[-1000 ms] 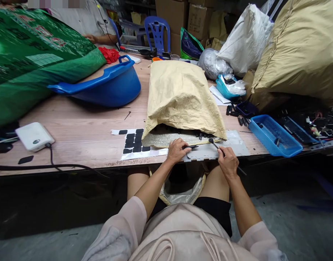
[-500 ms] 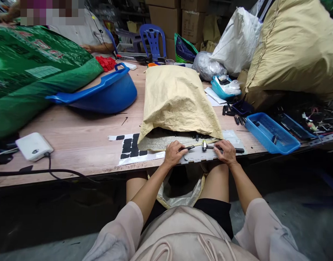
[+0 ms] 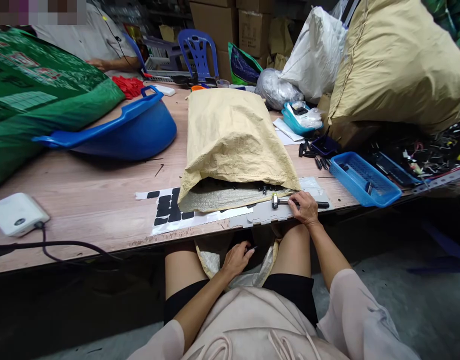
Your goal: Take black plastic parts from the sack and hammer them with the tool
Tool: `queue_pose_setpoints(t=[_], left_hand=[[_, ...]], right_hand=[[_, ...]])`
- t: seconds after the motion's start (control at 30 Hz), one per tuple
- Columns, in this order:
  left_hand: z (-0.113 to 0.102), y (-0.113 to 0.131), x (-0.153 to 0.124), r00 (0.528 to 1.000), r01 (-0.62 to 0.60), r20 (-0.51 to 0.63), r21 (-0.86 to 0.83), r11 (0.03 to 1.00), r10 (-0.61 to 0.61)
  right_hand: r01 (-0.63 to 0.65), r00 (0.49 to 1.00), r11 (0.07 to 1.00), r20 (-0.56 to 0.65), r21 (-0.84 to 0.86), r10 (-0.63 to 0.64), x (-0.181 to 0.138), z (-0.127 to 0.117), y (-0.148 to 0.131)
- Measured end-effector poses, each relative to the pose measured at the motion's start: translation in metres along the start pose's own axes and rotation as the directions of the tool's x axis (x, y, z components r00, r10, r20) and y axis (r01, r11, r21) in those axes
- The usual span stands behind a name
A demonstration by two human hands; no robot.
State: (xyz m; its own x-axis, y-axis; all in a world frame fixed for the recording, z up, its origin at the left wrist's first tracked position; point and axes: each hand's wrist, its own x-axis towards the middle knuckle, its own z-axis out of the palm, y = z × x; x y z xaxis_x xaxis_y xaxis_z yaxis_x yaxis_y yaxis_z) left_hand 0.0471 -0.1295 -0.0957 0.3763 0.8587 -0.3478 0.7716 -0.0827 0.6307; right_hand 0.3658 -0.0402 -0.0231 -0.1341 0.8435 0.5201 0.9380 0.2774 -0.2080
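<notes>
Moved since the earlier frame: the left hand [image 3: 236, 260], from above the board before the yellow sack [image 3: 233, 125] down to the mouth of a lined bag [image 3: 210, 260], below and nearer the person than that sack. Right hand [image 3: 305, 207] remains in front of the sack's right corner.

Grip, right: fingers closed on the handle of a small hammer [image 3: 275, 201], its head just before the sack's lip, over the grey board [image 3: 265, 217]. Grip, left: not determinable; fingers bent, something dark at the tips, possibly only the bag's shadowed interior.

Hazards, in the inspector's judgement:
1. Hammer lies close to the table's front edge; a loosened right grip or a knock could send it off.
2. Sack mouth gapes toward the board, black pieces [image 3: 265, 190] at its lip; a bump from hammer or wrist could spill them.
3. Sheet of black pads [image 3: 164, 206], partly beneath the sack's left corner, could crease if the sack is dragged.
4. Lined bag's rim sags; anything released off-centre could miss the opening.
</notes>
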Motion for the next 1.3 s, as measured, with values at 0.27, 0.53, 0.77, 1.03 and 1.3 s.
queue_pose_setpoints(t=[0.27, 0.53, 0.77, 1.03, 1.3], left_hand=[[-0.079, 0.042, 0.019, 0.921, -0.281, -0.294, -0.042, 0.959, 0.256], [-0.182, 0.058, 0.099, 0.924, 0.13, -0.379, 0.421, 0.898, 0.044], [-0.189, 0.057, 0.099, 0.944, 0.088, -0.307, 0.584, 0.807, 0.119], [-0.148, 0.073, 0.095, 0.925, -0.171, -0.225, 0.47, 0.866, 0.305], [-0.131, 0.039, 0.094, 0.878, -0.243, -0.401, 0.099, 0.965, 0.262]], right_hand=[[-0.003, 1.0, 1.0, 0.004, 0.004, 0.003, 0.001, -0.001, -0.002], [-0.016, 1.0, 1.0, 0.001, -0.007, 0.016, 0.0, 0.0, -0.005], [-0.038, 0.999, 0.999, 0.003, -0.008, 0.038, 0.0, 0.0, -0.008], [-0.066, 0.997, 0.998, 0.038, -0.006, 0.066, 0.001, 0.001, -0.007], [-0.071, 0.996, 0.997, 0.052, 0.011, 0.071, 0.001, -0.001, -0.007]])
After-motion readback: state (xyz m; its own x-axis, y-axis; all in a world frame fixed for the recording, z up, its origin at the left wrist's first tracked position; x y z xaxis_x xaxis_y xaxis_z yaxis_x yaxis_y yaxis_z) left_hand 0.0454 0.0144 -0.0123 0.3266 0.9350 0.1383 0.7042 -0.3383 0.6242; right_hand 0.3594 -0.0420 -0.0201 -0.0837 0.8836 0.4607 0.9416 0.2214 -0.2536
